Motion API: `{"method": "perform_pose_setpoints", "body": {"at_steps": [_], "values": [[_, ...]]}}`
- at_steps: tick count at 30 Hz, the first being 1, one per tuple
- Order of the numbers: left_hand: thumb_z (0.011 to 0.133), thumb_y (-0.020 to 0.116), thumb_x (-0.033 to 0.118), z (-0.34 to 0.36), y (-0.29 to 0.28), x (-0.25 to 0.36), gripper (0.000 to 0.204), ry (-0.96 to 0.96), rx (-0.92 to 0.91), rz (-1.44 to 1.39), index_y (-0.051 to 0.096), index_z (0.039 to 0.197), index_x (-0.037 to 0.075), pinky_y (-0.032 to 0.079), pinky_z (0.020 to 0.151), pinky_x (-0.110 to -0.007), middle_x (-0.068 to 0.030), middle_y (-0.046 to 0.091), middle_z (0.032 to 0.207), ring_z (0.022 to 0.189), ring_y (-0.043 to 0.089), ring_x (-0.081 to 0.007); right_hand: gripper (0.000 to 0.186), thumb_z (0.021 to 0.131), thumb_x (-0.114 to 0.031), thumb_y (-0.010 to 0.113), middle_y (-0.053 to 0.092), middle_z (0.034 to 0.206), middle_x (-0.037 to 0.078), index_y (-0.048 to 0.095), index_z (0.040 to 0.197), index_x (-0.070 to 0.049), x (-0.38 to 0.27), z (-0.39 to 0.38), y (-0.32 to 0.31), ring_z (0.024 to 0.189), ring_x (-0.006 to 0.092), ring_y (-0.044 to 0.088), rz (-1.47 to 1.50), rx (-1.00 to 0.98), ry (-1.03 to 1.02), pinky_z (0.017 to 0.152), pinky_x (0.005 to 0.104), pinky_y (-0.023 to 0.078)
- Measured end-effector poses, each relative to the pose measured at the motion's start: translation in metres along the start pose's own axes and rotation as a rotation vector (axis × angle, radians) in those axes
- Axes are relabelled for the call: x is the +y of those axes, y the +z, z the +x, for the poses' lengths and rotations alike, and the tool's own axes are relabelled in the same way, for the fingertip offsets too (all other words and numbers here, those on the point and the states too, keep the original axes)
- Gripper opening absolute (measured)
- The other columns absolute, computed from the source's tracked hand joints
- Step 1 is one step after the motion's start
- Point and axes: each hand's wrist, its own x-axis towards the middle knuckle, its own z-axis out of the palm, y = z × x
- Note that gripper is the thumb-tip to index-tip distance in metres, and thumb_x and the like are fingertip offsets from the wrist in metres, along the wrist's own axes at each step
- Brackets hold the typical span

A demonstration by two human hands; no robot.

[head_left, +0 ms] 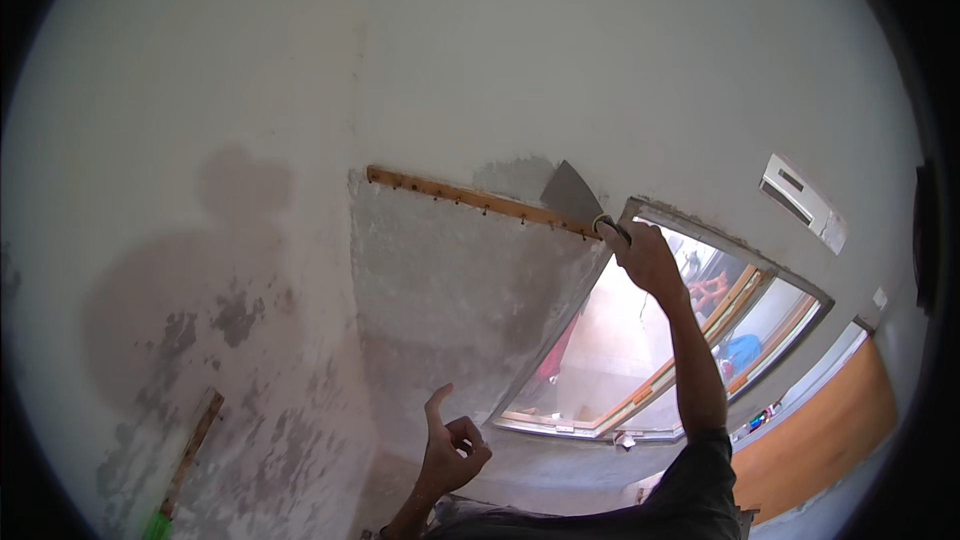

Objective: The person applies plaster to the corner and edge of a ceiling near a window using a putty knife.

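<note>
My right hand [648, 258] is raised and wrapped round the dark handle of a wide scraper [570, 192]. The scraper's grey, flared blade points up and left. It lies over the right part of a wooden rail [465, 196] with several small hooks or nails, fixed to the wall. Whether the blade touches the wall I cannot tell. Above the rail, beside the blade, is a rough grey patch [515, 175]. My left hand [452, 450] hangs lower down, away from the wall, with one finger stretched up and the others loosely curled. Nothing shows in it.
A framed window [620, 340] with sliding panes stands right of the rail. The left wall [240, 315] has dark, peeling patches and a shadow. At lower left rises a wooden strip [192, 445] with a green end. A white wall unit [805, 202] and an orange-brown panel [830, 420] are at right.
</note>
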Motion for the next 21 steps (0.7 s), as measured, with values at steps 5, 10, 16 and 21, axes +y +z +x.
{"method": "perform_pose_setpoints", "body": {"at_steps": [5, 10, 16, 21], "values": [[0.081, 0.072, 0.002, 0.024, 0.009, 0.003, 0.082, 0.185, -0.103, -0.110, 0.017, 0.142, 0.005, 0.044, 0.060, -0.020, -0.0009, 0.055, 0.073, 0.066, 0.055, -0.0066, 0.041, 0.093, -0.041, 0.058, 0.064, 0.078, 0.021, 0.067, 0.087, -0.001, 0.002, 0.044, 0.023, 0.076, 0.0369, 0.062, -0.265, 0.095, -0.529, 0.069, 0.0478, 0.049], [0.086, 0.065, 0.000, 0.056, 0.001, 0.037, 0.072, 0.451, -0.055, -0.156, 0.018, 0.140, 0.003, 0.044, 0.064, -0.022, -0.0017, 0.055, 0.072, 0.068, 0.055, -0.0079, 0.022, 0.090, -0.025, 0.060, 0.060, 0.075, 0.018, 0.067, 0.101, -0.007, -0.020, 0.054, 0.032, 0.070, 0.0360, 0.060, -0.281, 0.058, -0.441, 0.069, 0.0458, 0.047], [0.092, 0.060, 0.004, 0.070, -0.006, 0.067, 0.059, 0.531, 0.110, -0.003, 0.021, 0.135, 0.002, 0.042, 0.053, -0.022, -0.0009, 0.050, 0.062, 0.054, 0.050, -0.0087, 0.025, 0.092, -0.028, 0.060, 0.064, 0.079, 0.017, 0.068, 0.104, -0.008, 0.009, 0.063, 0.054, 0.072, 0.0369, 0.064, -0.486, 0.218, -0.758, 0.066, 0.0474, 0.051], [0.098, 0.055, 0.022, 0.106, -0.006, 0.108, 0.038, 0.325, -0.128, 0.154, 0.039, 0.126, 0.003, 0.040, 0.050, -0.025, -0.0002, 0.048, 0.056, 0.049, 0.043, -0.0066, 0.026, 0.090, -0.017, 0.060, 0.064, 0.084, 0.013, 0.065, 0.116, -0.015, -0.008, 0.070, 0.061, 0.070, 0.0307, 0.062, -0.503, 0.062, -0.403, 0.062, 0.0425, 0.052]]}}
